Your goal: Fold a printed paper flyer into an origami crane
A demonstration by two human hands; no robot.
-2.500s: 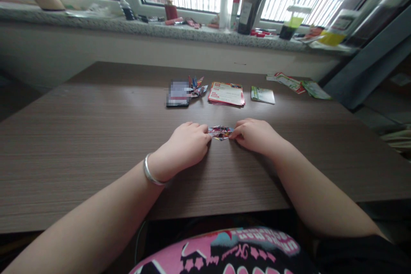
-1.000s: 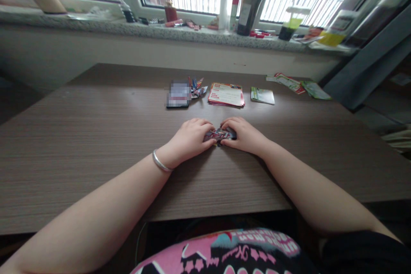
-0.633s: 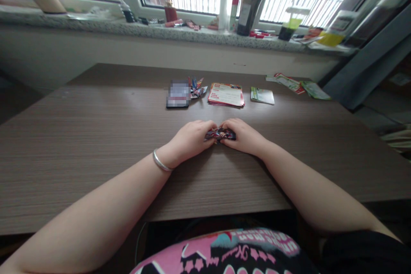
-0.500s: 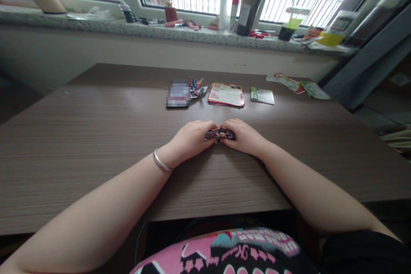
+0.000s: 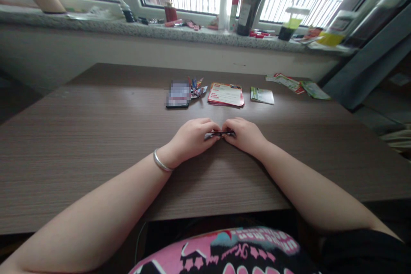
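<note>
1. Looking down through the head camera, you see a brown wood-grain table (image 5: 96,137) under a window with a speckled stone windowsill (image 5: 96,25). Your left hand (image 5: 192,139) and right hand (image 5: 244,135) meet low over the table. Each has its fingers curled shut on one end of a small folded paper (image 5: 220,134), pinched between them just above the wood.
2. Beyond the folded paper lie a dark phone (image 5: 178,94), some small paper figures (image 5: 197,87) touching the phone's right edge, and a stack of red leaflets (image 5: 226,94). Beyond it and to the right lie a green card (image 5: 262,95) and, further off, loose flyers (image 5: 289,81).
3. Far beyond the folded paper, on the sill, a lidded dark cup (image 5: 250,6) looks full of dark drink. A clear cup (image 5: 290,21) to its right holds yellow-green liquid over a dark layer.
4. Your fingers cover most of the folded paper, so you cannot read its shape. The phone's face is blurred, and the sill's right end is smeared.
</note>
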